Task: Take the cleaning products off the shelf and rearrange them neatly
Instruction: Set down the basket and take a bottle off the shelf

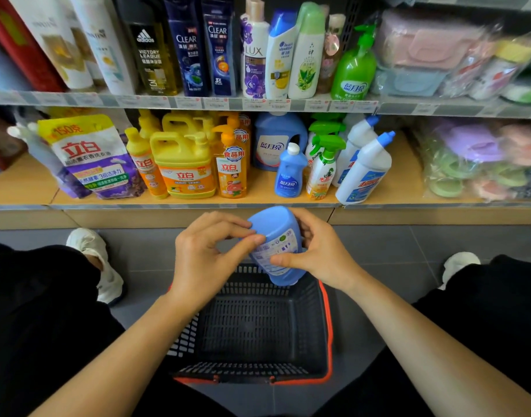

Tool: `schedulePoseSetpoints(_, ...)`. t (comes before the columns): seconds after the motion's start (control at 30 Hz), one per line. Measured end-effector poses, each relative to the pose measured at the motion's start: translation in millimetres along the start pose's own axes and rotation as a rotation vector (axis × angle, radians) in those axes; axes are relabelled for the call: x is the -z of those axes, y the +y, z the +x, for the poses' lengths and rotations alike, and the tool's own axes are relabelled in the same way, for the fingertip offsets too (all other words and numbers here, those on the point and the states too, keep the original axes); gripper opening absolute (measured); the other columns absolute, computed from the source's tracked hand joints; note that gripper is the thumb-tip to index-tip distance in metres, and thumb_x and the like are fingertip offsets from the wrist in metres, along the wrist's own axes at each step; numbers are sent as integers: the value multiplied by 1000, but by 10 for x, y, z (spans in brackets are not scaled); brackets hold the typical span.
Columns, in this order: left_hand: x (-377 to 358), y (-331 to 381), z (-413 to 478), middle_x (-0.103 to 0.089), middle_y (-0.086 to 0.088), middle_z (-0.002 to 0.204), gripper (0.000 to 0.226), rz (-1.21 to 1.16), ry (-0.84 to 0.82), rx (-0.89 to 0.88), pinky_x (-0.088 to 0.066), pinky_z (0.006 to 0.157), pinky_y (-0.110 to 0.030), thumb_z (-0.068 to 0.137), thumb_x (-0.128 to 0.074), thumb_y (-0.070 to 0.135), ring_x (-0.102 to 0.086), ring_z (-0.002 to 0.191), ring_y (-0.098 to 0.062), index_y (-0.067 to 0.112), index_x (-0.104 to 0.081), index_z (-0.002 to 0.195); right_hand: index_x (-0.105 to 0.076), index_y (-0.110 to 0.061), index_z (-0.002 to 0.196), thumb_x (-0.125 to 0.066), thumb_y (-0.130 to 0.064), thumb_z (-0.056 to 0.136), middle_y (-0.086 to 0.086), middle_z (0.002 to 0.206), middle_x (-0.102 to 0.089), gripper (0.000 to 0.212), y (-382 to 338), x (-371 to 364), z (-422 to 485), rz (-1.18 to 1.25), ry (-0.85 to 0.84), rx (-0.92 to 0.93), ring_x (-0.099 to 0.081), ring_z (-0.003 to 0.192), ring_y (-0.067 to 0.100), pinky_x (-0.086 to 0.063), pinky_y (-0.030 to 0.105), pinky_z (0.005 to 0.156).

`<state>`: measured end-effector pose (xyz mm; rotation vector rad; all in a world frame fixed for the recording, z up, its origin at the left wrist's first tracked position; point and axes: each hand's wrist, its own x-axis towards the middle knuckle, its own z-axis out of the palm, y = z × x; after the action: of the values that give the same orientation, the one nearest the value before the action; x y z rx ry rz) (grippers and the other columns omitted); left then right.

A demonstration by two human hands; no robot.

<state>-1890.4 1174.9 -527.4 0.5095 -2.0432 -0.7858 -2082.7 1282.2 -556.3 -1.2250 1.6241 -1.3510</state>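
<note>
A blue detergent bottle [276,245] hangs upside down over the far end of a black shopping basket [252,365] with an orange rim. My left hand [207,260] pinches its left side and my right hand [315,251] grips its right side. Its cap is hidden below. On the lower shelf [258,192] stand a purple refill pouch [98,158], yellow and orange dish-soap bottles [183,167], a small blue bottle [290,173], a large blue jug [276,139], green-trigger sprays [324,167] and white toilet-cleaner bottles [363,167].
The upper shelf [198,102] carries shampoo and body-wash bottles and a green pump bottle [354,67]. Bagged plastic goods [475,161] fill the right side. The basket sits on a grey tiled floor between my knees; white shoes [98,260] are at left and right.
</note>
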Motion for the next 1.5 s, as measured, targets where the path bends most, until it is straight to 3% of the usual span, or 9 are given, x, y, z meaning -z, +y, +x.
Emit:
schedulePoseSetpoints(0.13,-18,-2,50,-67,0,79,26,-272,-63,446,-56,68,-33,76,-82,37,-67,74,-19,15,-68,80,-58,-48,123,-93,-31,66,-10,121,-68,70,-14,6,-13,-1,-9,10,-68,112,12,-58,26,85)
schedulePoseSetpoints(0.23,-43,-30,73,-62,0,74,38,-369,-138,560,-52,66,-40,72,-90,44,-61,70,-20,17,-65,84,-59,-49,123,-94,-29,64,-11,119,-69,71,-29,-44,-25,-44,-52,25,-67,111,11,-57,27,89)
schedulePoseSetpoints(0.4,-84,-49,64,-60,0,68,43,-329,-125,589,-48,61,-37,62,-81,59,-57,64,-17,21,-68,77,-61,-47,124,-93,-25,64,-12,117,-70,72,-22,-143,-50,-57,-81,32,-68,109,12,-57,27,87)
schedulePoseSetpoints(0.6,-46,-88,36,-75,-4,98,27,-420,-155,538,-60,79,-38,82,-78,34,-71,90,-22,21,-77,106,-59,-38,124,-92,-31,65,-7,119,-69,68,-20,-57,-29,-34,-36,7,-67,112,17,-60,43,89)
schedulePoseSetpoints(1.0,-100,-171,-8,-73,-4,123,26,-782,-106,607,-57,93,-31,93,-67,21,-67,119,-22,28,-76,117,-45,-39,141,-88,-26,75,-7,135,-63,80,3,-13,-3,200,23,-12,-63,122,18,-57,37,92)
schedulePoseSetpoints(1.17,-212,-217,-130,-76,1,114,32,-671,-271,707,-58,80,-25,100,-59,7,-71,104,-15,23,-66,126,-46,-30,141,-86,-18,76,0,130,-66,77,-21,10,17,327,102,-23,-66,117,23,-57,39,88)
schedulePoseSetpoints(1.3,-305,-263,-227,-76,-3,114,41,-550,-435,724,-56,87,-23,91,-69,-1,-70,108,-18,15,-64,127,-51,-25,129,-85,-10,73,1,112,-71,68,-77,88,36,372,230,-16,-69,100,18,-57,35,78)
schedulePoseSetpoints(1.4,-401,-275,-323,-76,-2,116,45,-491,-532,716,-55,97,-31,85,-80,7,-69,112,-21,17,-64,126,-53,-31,123,-87,-15,70,2,109,-71,65,-104,125,42,446,307,0,-68,100,21,-58,50,79)
schedulePoseSetpoints(1.5,-482,-269,-354,-75,4,120,44,-600,-465,697,-52,90,-19,85,-80,14,-69,112,-10,18,-65,126,-49,-34,130,-88,-15,74,1,116,-67,71,-143,128,53,535,336,5,-66,106,20,-59,51,79)
